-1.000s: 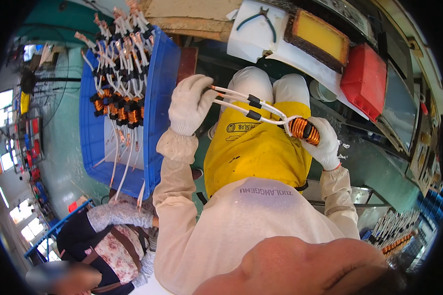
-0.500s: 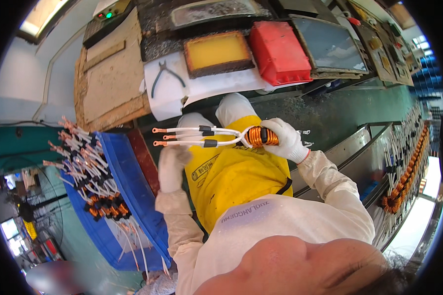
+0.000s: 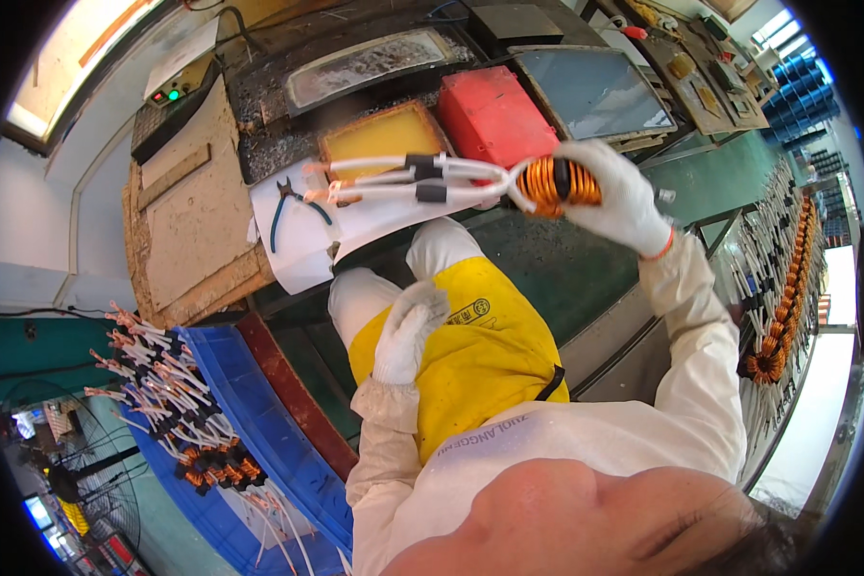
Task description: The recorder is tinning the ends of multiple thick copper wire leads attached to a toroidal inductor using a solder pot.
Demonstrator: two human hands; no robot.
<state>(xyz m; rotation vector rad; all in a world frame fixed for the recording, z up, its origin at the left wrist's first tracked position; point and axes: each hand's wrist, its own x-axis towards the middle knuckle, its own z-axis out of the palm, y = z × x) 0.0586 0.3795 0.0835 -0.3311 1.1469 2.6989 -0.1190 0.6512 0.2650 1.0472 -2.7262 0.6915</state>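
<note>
My right hand (image 3: 619,197), in a white glove, grips a copper-wound coil (image 3: 541,185) and holds it up in front of the red box. White leads (image 3: 472,171) with black sleeves run leftward from the coil. Their bare copper ends hang over the yellow-filled tray (image 3: 379,134) and the white paper, apparently above them. My left hand (image 3: 408,336), also gloved, is empty over the yellow apron (image 3: 494,360) on my lap. Its fingers are stretched out, slightly blurred. Dark-handled cutting pliers (image 3: 293,206) lie on the white paper (image 3: 288,252).
At my left stands a blue bin (image 3: 259,422) heaped with similar leaded coils (image 3: 226,461). Beyond the paper are a red box (image 3: 494,115) and a framed dark panel (image 3: 595,91). A long row of coils (image 3: 787,307) stands at the right. A fan (image 3: 67,480) is at lower left.
My right hand has raised the coil and carried it forward, from over my lap to before the red box. My left hand has moved right, from beside the bin to over the apron.
</note>
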